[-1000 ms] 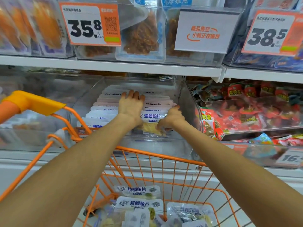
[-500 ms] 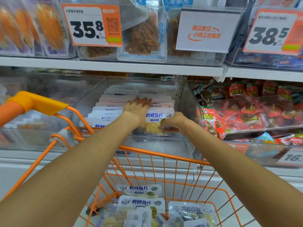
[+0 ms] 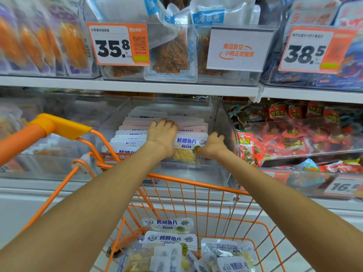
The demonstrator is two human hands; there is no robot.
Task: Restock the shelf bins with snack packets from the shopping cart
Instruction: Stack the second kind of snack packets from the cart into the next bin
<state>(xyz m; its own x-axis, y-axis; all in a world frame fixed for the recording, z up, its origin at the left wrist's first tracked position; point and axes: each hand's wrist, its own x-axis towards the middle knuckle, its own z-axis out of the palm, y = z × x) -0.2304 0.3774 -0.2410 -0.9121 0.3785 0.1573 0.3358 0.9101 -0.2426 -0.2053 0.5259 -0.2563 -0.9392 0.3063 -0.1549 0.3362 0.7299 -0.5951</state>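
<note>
Store aisle with white metal shelves [image 3: 127, 87] carrying clear plastic bins [image 3: 225, 122] and orange price tags [image 3: 117, 44]. Left hand [image 3: 162, 137] lies flat, fingers extended, on the row of white cod-fillet packets [image 3: 133, 137] in the middle bin; right hand [image 3: 213, 146] pinches the front packet [image 3: 189, 147]. More packets [image 3: 170, 239] lie in the orange wire cart [image 3: 196, 195] below.

Two bare forearms, no sleeves, watch or rings; left grip [image 3: 161, 134], right grip [image 3: 213, 145].
</note>
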